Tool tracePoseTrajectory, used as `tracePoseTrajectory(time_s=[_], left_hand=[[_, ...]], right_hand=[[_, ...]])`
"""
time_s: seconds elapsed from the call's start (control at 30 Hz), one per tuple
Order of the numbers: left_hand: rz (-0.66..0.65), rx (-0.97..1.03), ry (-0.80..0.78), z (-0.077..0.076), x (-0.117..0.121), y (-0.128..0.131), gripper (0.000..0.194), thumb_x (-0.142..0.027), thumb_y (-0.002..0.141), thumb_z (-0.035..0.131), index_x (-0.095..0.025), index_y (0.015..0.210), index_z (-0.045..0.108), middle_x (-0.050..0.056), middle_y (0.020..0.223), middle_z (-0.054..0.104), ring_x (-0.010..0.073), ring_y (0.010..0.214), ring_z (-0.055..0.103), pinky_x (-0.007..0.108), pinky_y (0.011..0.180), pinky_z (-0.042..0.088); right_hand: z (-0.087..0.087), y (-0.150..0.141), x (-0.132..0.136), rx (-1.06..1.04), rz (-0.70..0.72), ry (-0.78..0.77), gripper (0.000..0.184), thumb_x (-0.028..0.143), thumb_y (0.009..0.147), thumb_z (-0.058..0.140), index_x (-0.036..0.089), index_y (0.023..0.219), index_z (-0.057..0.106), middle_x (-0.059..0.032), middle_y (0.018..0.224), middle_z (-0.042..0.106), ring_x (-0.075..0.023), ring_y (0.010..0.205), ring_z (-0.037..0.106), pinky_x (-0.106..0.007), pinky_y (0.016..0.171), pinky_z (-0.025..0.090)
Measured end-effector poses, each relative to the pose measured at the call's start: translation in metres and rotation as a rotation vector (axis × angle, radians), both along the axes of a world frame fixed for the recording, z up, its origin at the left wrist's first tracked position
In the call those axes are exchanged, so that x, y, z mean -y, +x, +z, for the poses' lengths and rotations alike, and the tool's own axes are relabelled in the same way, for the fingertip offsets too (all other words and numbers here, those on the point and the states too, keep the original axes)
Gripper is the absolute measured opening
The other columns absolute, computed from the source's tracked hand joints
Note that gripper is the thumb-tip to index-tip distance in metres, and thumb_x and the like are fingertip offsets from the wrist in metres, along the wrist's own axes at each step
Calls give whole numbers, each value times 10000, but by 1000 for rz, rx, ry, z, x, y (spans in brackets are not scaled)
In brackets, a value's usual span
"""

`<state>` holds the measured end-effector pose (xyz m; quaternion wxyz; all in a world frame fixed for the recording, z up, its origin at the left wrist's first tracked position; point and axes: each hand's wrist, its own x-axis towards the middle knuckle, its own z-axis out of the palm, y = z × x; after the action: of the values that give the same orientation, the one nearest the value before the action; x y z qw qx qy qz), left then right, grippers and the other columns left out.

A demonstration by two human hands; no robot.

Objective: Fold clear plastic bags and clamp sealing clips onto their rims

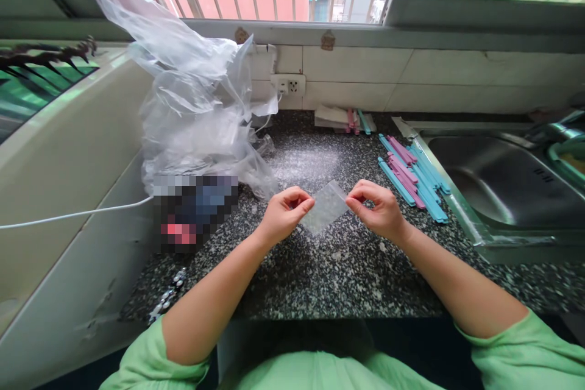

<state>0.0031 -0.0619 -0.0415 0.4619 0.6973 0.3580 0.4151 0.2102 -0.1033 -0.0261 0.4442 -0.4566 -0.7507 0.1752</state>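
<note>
A small clear plastic bag (325, 208) is stretched between my two hands, just above the speckled dark countertop (338, 280). My left hand (286, 213) pinches its left corner between thumb and forefinger. At the upper right corner, my right hand (377, 207) grips it with the same kind of pinch. The bag looks flat, and the counter shows through it. Right of my right hand lies a loose pile of blue and pink plastic strips (411, 173), which look like bag sealing clips.
Crumpled clear plastic bags (196, 103) are heaped at the back left. A blurred-out dark device (196, 207) with a white cable lies before them. More clips (356, 120) rest on pale packets by the tiled wall, near a socket (289, 85). A steel sink (493, 183) is at right.
</note>
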Motion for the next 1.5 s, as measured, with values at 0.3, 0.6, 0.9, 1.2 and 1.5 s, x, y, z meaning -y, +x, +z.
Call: tracePoseTrajectory(time_s=[0.3,0.6,0.9,1.2,1.5], left_hand=[[-139,-58,-156,3,2,0,250,-394,708,594,-146,678,583,-16,579,526,90,535,430,217,506,348],[-37,103,-240,0,2,3,282,-414,661,655,-150,599,578,-25,537,514,84,517,429,222,516,363],[59,218,-250,-2,0,3,261,-399,630,685,-157,591,596,-37,514,491,72,493,394,213,489,336],[77,163,-110,-2,1,2,218,-355,686,658,-158,598,631,-13,570,530,92,553,445,234,545,370],[58,205,-129,0,8,6,217,-336,689,659,-143,595,621,-13,584,521,85,562,449,221,541,362]], right_hand=[[1,-1,0,110,207,-65,194,259,836,525,177,663,557,-12,624,510,-111,584,460,-251,539,386],[-2,-2,1,71,114,-135,146,320,792,580,174,785,593,-1,646,517,-105,582,459,-251,551,400],[-2,-3,0,4,43,-296,204,322,787,549,158,671,584,-4,584,549,-92,518,446,-234,497,373],[-2,-3,-1,7,51,-291,178,309,777,562,152,697,586,-6,601,545,-96,536,452,-235,515,381],[-1,-9,3,-5,38,-306,192,294,783,550,153,655,578,0,581,539,-87,526,444,-219,500,374]])
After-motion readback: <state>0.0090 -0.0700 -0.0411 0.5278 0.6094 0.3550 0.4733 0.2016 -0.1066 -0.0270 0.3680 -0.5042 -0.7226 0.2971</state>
